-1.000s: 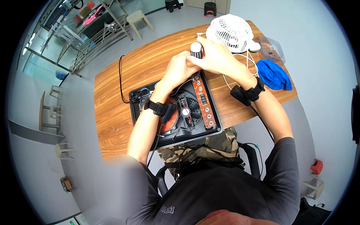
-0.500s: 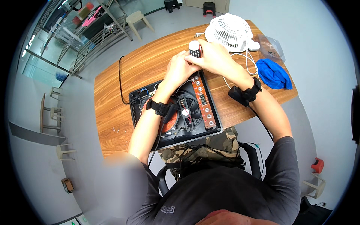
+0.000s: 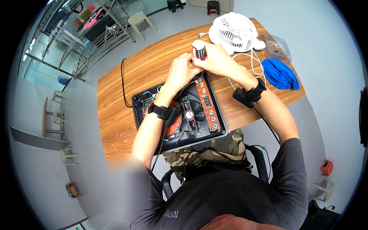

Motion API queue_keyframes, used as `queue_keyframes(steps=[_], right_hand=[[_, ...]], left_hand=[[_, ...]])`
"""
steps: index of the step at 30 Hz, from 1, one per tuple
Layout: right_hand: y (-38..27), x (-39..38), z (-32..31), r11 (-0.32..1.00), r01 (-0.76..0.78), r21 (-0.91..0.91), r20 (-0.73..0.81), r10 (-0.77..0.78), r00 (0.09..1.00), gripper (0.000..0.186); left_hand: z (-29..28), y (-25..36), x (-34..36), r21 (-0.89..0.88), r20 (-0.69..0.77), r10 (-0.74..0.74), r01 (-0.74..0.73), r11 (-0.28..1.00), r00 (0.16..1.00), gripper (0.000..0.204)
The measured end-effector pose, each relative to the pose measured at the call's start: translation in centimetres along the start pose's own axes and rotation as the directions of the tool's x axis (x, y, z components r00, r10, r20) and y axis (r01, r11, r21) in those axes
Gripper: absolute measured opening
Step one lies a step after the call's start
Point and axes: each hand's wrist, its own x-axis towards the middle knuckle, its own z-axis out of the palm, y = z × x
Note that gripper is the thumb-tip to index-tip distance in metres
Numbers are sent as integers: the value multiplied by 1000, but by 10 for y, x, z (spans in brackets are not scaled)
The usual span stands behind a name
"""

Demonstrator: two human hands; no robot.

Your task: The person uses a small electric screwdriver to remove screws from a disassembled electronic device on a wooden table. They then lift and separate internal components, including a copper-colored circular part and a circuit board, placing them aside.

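My right hand is closed around the handle of a screwdriver, white-topped with black and red sides. It stands nearly upright over the far edge of an opened induction cooker. Against it, my left hand has its fingers pinched together low by the handle; what they grip is hidden, as is the screwdriver's tip. Inside the black cooker housing lie an orange-brown coil, partly under my left forearm, a black fan and a long orange control board along the right side.
On the wooden table, a white fan-like appliance with a cord stands far right. Beside it are a clear plastic tray with small parts and a blue cloth. Several screws lie at the left; a black cord curves behind them.
The screwdriver handle has turned and tilted slightly in my right hand. Both hands stay at the same spot over the cooker's far edge.
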Motion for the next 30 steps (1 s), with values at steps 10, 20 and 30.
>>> queue_keyframes(steps=[10,20,30], right_hand=[[-10,-1,-17,1000,12,12,-109,-10,994,29],[-8,-13,-27,999,20,-29,-136,-24,990,32],[-8,-16,-27,1000,16,-12,-123,-17,992,31]], left_hand=[[13,-9,5,206,324,-88,21,978,942,17],[44,6,18,496,324,-71,-105,862,943,13],[40,4,24,456,405,-132,-74,887,905,23]])
